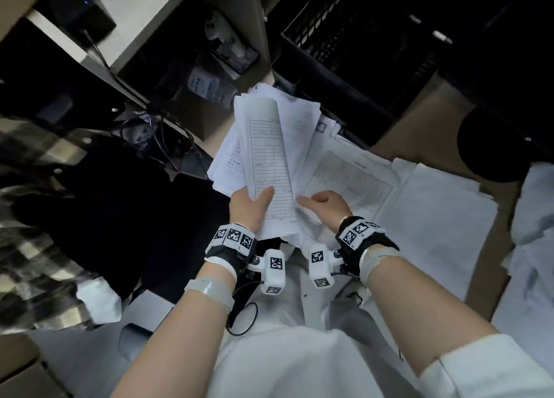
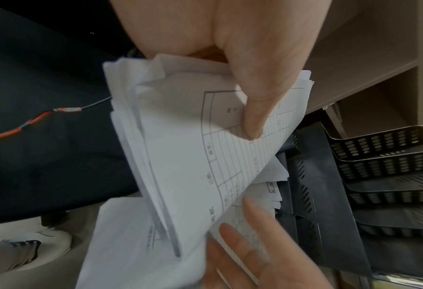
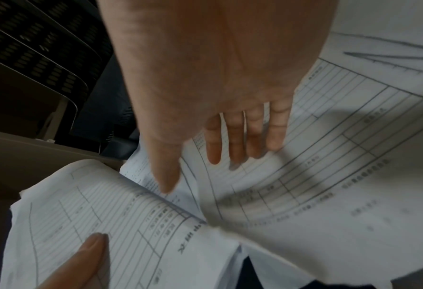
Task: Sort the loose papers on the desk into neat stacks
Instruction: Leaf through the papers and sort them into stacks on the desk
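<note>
Papers (image 1: 263, 145) in a sheaf are pinched under the left hand's (image 1: 248, 205) thumb; the right hand (image 1: 325, 204), fingers straight, hovers over a form (image 1: 353, 181) on the table (image 1: 485, 283).

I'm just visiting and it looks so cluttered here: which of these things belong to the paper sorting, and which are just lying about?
Part of the job:
- bundle of papers, gripped by the left hand
- printed form on the desk, under the right hand
- white sheets spread further right

Just lying about:
- black mesh trays
- water bottle
- cables
</note>
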{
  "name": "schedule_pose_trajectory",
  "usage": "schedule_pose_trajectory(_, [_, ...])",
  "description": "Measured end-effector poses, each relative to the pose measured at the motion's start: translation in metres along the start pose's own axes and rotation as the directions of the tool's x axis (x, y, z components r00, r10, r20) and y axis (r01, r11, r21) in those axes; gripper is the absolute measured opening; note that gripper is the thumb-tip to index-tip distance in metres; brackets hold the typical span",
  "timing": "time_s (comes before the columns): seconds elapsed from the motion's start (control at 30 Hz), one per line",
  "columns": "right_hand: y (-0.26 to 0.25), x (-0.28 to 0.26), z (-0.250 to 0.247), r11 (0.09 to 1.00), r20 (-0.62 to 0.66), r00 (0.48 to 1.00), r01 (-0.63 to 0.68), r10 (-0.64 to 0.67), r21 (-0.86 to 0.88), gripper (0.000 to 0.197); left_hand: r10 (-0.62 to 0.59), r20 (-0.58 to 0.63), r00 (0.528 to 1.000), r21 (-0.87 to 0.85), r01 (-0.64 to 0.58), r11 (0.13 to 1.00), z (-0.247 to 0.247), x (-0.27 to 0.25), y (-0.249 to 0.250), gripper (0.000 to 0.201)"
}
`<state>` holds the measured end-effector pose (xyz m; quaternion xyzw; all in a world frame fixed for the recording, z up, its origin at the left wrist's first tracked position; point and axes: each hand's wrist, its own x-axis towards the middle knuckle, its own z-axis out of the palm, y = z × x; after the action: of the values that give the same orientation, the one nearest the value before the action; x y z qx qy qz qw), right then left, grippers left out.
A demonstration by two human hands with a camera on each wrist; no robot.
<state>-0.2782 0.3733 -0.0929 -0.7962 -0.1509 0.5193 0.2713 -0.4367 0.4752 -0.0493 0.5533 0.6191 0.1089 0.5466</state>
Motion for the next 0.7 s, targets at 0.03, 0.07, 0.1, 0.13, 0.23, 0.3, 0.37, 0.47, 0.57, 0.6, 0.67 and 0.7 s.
schedule_pose_trajectory(0.03, [-0.002,-0.003,-0.006,1.0,-0.016,1.0,-0.004,0.004,0.019,0.05,-0.006,0.017,1.0,-0.005,0.006,1.0,0.004,0.001,0.005,0.029])
schedule_pose_trajectory(0.07, [-0.002,-0.005,-0.014,0.999,-0.058,0.998,-0.014,0.015,0.031,0.061,-0.013,0.032,0.999,-0.016,0.013,1.0,0.009,0.001,0.007,0.029])
schedule_pose_trajectory(0.1, [0.0,-0.006,-0.024,0.999,-0.098,0.995,-0.024,0.027,0.034,0.063,-0.023,0.047,0.999,-0.024,0.025,0.999,0.015,0.001,0.008,0.03])
schedule_pose_trajectory(0.13, [0.007,-0.006,-0.034,0.999,-0.119,0.992,-0.039,0.041,0.017,0.055,-0.028,0.06,0.998,-0.036,0.03,0.999,0.02,0.0,0.011,0.031])
schedule_pose_trajectory(0.23, [0.039,-0.005,-0.064,0.989,-0.238,0.961,-0.146,0.139,-0.012,0.016,-0.031,0.082,0.996,-0.082,0.038,0.996,0.039,-0.004,0.021,0.033])
schedule_pose_trajectory(0.3, [0.062,-0.011,-0.08,0.974,-0.332,0.917,-0.224,0.222,0.03,0.017,-0.017,0.105,0.994,-0.12,0.029,0.992,0.053,-0.007,0.028,0.023])
schedule_pose_trajectory(0.37, [0.082,-0.02,-0.093,0.955,-0.392,0.873,-0.29,0.291,0.064,0.034,0.001,0.165,0.986,-0.085,0.014,0.996,0.07,-0.015,0.036,0.014])
schedule_pose_trajectory(0.47, [0.11,-0.029,-0.1,0.952,-0.311,0.903,-0.305,0.297,0.025,0.06,-0.001,0.267,0.964,0.013,-0.003,1.0,0.101,-0.026,0.029,0.01])
schedule_pose_trajectory(0.57, [0.131,-0.03,-0.099,0.947,-0.216,0.925,-0.32,0.311,-0.007,0.082,-0.05,0.262,0.964,0.101,0.024,0.995,0.128,-0.037,0.012,0.01])
schedule_pose_trajectory(0.6, [0.137,-0.03,-0.102,0.948,-0.202,0.929,-0.317,0.311,0.001,0.085,-0.059,0.25,0.966,0.119,0.03,0.992,0.135,-0.041,0.009,0.015])
schedule_pose_trajectory(0.67, [0.148,-0.031,-0.114,0.948,-0.187,0.93,-0.319,0.316,0.015,0.088,-0.065,0.204,0.977,0.167,0.031,0.986,0.146,-0.05,0.006,0.022])
schedule_pose_trajectory(0.7, [0.152,-0.033,-0.122,0.948,-0.187,0.93,-0.318,0.316,0.016,0.088,-0.061,0.192,0.98,0.175,0.027,0.984,0.151,-0.054,0.007,0.02])
